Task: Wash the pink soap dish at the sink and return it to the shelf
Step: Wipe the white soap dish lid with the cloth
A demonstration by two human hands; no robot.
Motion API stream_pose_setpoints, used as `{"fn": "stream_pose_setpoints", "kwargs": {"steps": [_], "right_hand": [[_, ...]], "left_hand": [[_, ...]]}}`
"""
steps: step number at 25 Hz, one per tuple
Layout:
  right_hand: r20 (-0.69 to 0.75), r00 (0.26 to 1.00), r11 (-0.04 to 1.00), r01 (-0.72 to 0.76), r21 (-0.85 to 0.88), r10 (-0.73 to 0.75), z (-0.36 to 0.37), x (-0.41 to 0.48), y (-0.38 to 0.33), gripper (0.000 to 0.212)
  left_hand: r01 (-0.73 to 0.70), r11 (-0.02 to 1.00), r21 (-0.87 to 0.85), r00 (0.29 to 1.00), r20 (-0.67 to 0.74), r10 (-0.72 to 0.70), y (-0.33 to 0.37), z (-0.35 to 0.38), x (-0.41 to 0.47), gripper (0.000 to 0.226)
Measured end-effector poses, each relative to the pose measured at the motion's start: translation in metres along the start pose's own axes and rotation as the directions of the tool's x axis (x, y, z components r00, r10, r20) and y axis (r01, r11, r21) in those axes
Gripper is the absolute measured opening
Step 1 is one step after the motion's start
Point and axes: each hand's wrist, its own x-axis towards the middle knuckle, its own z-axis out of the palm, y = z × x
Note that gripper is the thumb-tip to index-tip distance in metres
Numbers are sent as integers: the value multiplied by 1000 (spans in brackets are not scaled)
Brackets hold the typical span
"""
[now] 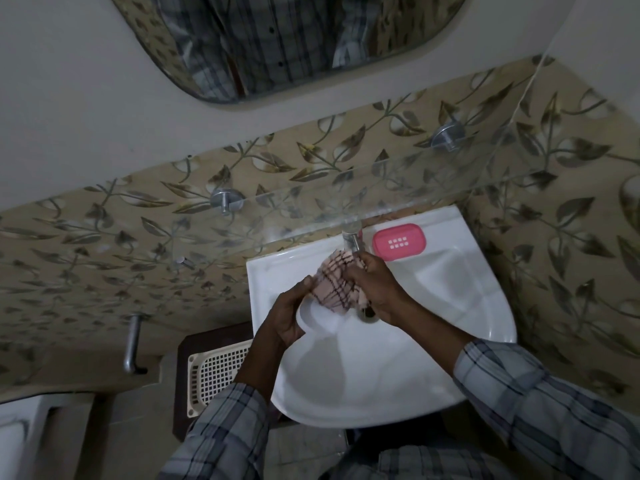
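Over the bowl of the sink (pixel 381 403), both my hands are occupied. My right hand (pixel 375 287) has its fingers curled round a bunched checked cloth (pixel 337 285), just below the tap (pixel 352 237). My left hand (pixel 287 317) grips a pale rounded piece (pixel 317 320) against the underside of that cloth (it may belong to the dish, but I cannot tell from here).

The pink soap dish (pixel 399 241) itself sits on the back rim of the sink, just to the right of the tap, flat, with its drain slots facing up. Neither hand touches it. The glass shelf (pixel 346 195) runs along the tiled wall above it.

I judge the dish to be light, stiff plastic, not fragile but quick to skid on wet porcelain and slippery if wet or soapy. I would take it by its two long sides, thumb on one and fingers on the other, so that the raised rim gives me purchase. Pinching a rounded corner invites it to squirt free. Going back onto glass, it wants a gentle, level set-down, well in from the front edge.
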Motion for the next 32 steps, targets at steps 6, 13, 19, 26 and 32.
{"fn": "stream_pose_setpoints", "kwargs": {"steps": [6,13,19,26,32], "right_hand": [[4,1000,998,21,57,-21,-5,5,-11,57],[128,893,420,324,-847,-432,15,1,-27,39],[277,925,395,364,-843,-261,53,0,-3,54],[622,745,-99,619,-779,-241,22,5,15,74],[316,878,136,385,-913,-360,30,9,28,30]], "left_hand": [[149,953,265,965,-248,-82,2,-33,-4,56],[105,574,812,842,-380,384,-17,-48,-17,30],[-45,435,899,756,-254,603,-31,-14,-9,23],[-52,563,825,681,-383,624,-30,-6,-8,23],[-40,576,817,651,-416,635,-14,-15,-2,17]]}}
